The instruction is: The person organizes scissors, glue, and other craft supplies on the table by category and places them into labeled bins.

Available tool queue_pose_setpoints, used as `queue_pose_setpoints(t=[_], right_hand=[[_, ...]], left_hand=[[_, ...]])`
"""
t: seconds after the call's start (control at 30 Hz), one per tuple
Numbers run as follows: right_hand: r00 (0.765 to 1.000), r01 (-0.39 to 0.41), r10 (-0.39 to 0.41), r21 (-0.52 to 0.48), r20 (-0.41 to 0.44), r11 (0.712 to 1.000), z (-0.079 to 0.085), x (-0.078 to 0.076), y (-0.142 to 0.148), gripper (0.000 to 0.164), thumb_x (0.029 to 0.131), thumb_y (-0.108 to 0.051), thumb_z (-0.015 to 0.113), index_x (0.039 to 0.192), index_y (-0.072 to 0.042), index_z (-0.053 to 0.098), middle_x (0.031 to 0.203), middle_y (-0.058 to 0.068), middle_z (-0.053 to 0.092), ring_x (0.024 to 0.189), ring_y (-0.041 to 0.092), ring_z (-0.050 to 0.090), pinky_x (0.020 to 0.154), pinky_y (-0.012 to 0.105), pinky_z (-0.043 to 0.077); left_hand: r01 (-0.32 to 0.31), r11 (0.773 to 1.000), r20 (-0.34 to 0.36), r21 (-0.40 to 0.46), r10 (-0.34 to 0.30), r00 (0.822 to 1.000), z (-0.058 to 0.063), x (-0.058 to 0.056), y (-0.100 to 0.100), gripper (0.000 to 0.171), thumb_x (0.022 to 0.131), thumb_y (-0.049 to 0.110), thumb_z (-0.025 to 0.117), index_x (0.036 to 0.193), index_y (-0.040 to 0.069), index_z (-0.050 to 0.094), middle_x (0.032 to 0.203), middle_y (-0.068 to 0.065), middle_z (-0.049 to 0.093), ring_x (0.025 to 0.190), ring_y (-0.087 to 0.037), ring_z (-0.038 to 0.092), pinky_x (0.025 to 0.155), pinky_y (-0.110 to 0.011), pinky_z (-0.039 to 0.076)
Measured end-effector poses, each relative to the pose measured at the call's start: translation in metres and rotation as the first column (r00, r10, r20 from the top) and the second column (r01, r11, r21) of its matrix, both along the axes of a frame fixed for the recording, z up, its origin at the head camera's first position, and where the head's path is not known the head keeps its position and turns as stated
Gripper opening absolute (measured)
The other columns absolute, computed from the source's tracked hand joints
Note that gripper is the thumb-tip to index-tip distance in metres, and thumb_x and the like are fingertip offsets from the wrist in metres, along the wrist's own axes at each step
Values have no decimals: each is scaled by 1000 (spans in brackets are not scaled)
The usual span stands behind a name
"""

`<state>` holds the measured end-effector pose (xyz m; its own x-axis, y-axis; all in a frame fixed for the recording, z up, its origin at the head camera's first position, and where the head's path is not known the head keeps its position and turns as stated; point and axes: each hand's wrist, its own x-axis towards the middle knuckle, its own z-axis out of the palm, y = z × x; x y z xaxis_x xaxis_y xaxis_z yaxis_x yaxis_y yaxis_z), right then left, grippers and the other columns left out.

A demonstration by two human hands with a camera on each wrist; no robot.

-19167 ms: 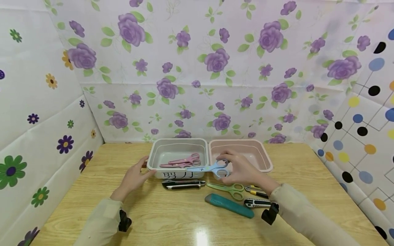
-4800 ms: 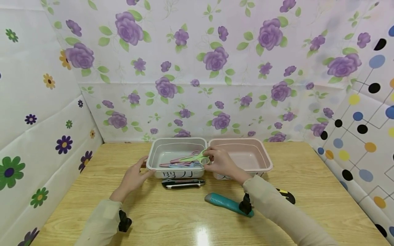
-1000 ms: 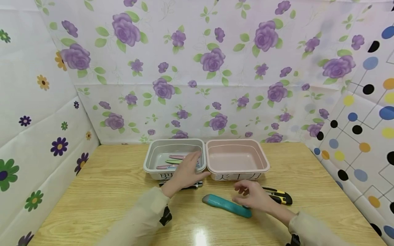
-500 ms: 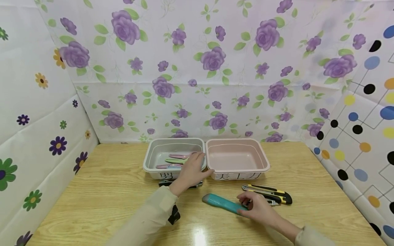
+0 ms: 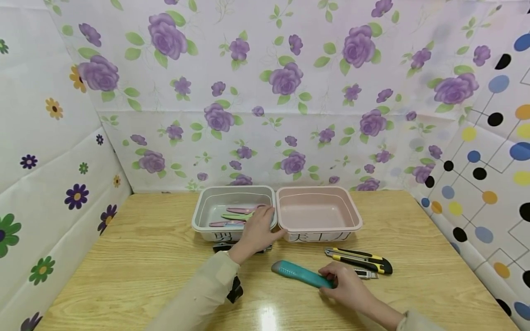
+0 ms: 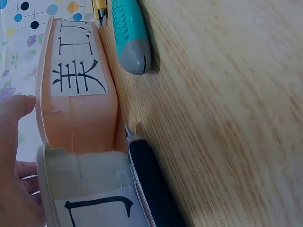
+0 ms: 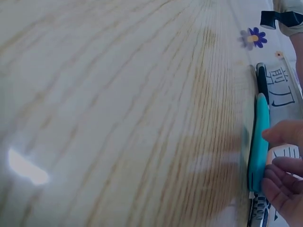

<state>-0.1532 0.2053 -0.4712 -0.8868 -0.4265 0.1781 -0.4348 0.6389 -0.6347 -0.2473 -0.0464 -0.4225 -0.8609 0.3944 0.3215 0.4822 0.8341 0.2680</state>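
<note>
The right grip (image 5: 345, 285) is narrow, thumb and fingers pinching the near end of a teal utility knife (image 5: 296, 272). The knife lies on the wood-grain worktop (image 5: 165, 257), its grey tip pointing away from this grip, to the left and slightly forward. Just beyond the same grip, on its right, lies a yellow-and-black utility knife (image 5: 378, 265); between the two shows the end of a white-and-black utility knife (image 5: 366, 274), the rest hidden behind the fingers.

The left grip (image 5: 256, 230) is wide, its fingers reaching over the right front corner of a grey bin (image 5: 238, 186), the thumb stretched towards the neighbouring pink bin (image 5: 316, 209). Left of those fingers, inside the grey bin, lie pink scissors (image 5: 244, 210), green scissors (image 5: 236, 216) and pink-and-blue blades (image 5: 225, 224). Below this grip and partly covered by it, a black utility knife (image 5: 221, 247) lies along the bin's front. The pink bin stands to the right of the left grip and forward of the right one, bearing a label with dark characters.
</note>
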Motion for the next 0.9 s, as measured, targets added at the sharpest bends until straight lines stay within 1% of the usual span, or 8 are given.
queue_pose_setpoints(t=[0.2, 0.4, 0.63, 0.77, 0.83, 0.9], right_hand=[[999, 36, -36, 62, 5, 997, -3, 0, 2, 27, 69, -10, 77, 93, -4, 67, 85, -2, 59, 73, 6, 54, 60, 20, 47], [1000, 30, -30, 84, -2, 996, -5, -1, 4, 26, 68, -11, 78, 92, -6, 68, 83, -4, 57, 71, 3, 51, 59, 19, 46], [999, 39, -33, 159, -37, 987, -6, -4, 2, 26, 67, -17, 79, 90, -10, 70, 78, -9, 54, 68, 2, 47, 57, 19, 42], [999, 34, -27, 188, -41, 982, -5, -6, 1, 24, 68, -18, 79, 89, -10, 70, 76, -9, 53, 66, 2, 47, 56, 19, 41], [999, 29, -24, 179, -31, 983, -4, -7, 1, 22, 69, -17, 78, 88, -10, 70, 77, -9, 54, 67, 2, 47, 56, 19, 42], [1000, 26, -24, 149, -18, 988, -3, -7, 1, 20, 70, -15, 77, 88, -9, 69, 79, -8, 55, 69, 2, 49, 58, 20, 44]], left_hand=[[-6, 1000, 2, 23, 6, 1000, -5, -1, 4, 70, 81, 50, 60, 127, -1, 47, 129, -14, 47, 122, -28, 42, 99, -39, 36], [-6, 999, -8, 42, 6, 1000, -7, -1, 5, 69, 81, 49, 61, 127, 0, 48, 129, -14, 47, 122, -28, 41, 100, -40, 35], [8, 999, -42, 47, -6, 999, -7, -1, 5, 68, 80, 47, 63, 125, -1, 49, 126, -16, 49, 118, -29, 44, 97, -40, 38], [5, 999, -44, 49, -3, 999, -8, -1, 5, 67, 80, 47, 63, 125, -1, 50, 126, -15, 49, 118, -28, 45, 97, -40, 39], [2, 999, -38, 50, 0, 999, -7, -1, 5, 67, 80, 47, 63, 125, 0, 50, 126, -15, 49, 118, -28, 45, 97, -40, 38], [0, 999, -31, 51, 2, 1000, -8, -1, 5, 67, 80, 48, 62, 126, 0, 50, 127, -15, 48, 119, -28, 45, 97, -40, 38]])
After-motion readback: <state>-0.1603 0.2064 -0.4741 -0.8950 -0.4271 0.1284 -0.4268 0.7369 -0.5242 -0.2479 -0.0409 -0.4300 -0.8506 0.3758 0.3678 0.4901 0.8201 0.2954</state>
